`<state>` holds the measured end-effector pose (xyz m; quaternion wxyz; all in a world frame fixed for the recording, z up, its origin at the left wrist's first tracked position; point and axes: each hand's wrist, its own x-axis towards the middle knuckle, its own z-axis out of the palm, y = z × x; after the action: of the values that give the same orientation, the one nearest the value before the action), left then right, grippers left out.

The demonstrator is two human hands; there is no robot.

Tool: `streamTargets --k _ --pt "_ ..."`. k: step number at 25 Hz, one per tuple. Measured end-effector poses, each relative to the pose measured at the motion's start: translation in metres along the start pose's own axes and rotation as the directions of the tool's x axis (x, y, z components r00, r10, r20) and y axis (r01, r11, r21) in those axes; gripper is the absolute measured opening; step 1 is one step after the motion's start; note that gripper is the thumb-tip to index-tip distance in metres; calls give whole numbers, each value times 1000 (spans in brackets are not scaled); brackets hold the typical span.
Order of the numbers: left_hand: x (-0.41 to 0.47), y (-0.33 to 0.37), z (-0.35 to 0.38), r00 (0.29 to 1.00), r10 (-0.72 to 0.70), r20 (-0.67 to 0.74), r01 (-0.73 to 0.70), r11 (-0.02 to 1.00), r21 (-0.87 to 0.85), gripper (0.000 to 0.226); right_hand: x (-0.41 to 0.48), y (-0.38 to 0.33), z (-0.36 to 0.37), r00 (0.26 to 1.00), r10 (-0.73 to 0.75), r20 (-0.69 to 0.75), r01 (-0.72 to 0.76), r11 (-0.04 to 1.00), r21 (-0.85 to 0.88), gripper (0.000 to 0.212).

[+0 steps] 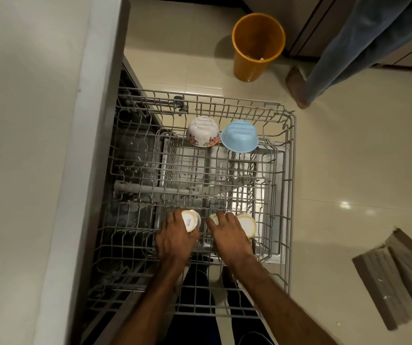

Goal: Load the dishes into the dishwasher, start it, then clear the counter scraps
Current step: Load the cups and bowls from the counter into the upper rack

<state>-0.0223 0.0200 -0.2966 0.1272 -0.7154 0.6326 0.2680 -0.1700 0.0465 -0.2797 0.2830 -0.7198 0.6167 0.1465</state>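
Note:
The grey wire dishwasher rack (290, 170) is pulled out over the open door. At its far side a white floral bowl (203, 131) and a light blue bowl (239, 136) lie upside down, side by side. My left hand (174, 239) grips a small white cup with a yellow rim (189, 221), held upside down over the rack's near side. My right hand (227, 234) holds another white cup (214, 218), and a third yellow-rimmed cup (247, 225) sits just to its right in the rack.
The pale counter (25, 145) runs along the left. An orange bin (257, 46) stands on the tiled floor beyond the rack. Another person's leg and bare foot (297, 88) are at top right. A grey mat (399, 277) lies on the floor at right.

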Motion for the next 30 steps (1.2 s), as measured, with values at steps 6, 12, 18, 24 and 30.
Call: streamTargets --k 6,12,18,24,30 --pt "2 0 1 1000 21 5 -21 1000 20 72 -4 4 5 998 65 -20 -62 992 112 78" --pt "0 -1 6 1000 18 3 -18 1000 -4 72 -6 7 11 991 120 -50 -116 990 82 87" --pt "0 1 7 999 23 -25 -23 1000 -2 71 3 13 9 992 112 -62 -108 993 55 77" --pt "-2 0 8 999 31 -28 -33 999 -39 71 -2 14 11 989 112 -97 -115 993 -32 85" --pt "-3 6 10 999 9 -41 -13 995 -103 73 -10 17 13 982 155 -112 -152 988 34 78"
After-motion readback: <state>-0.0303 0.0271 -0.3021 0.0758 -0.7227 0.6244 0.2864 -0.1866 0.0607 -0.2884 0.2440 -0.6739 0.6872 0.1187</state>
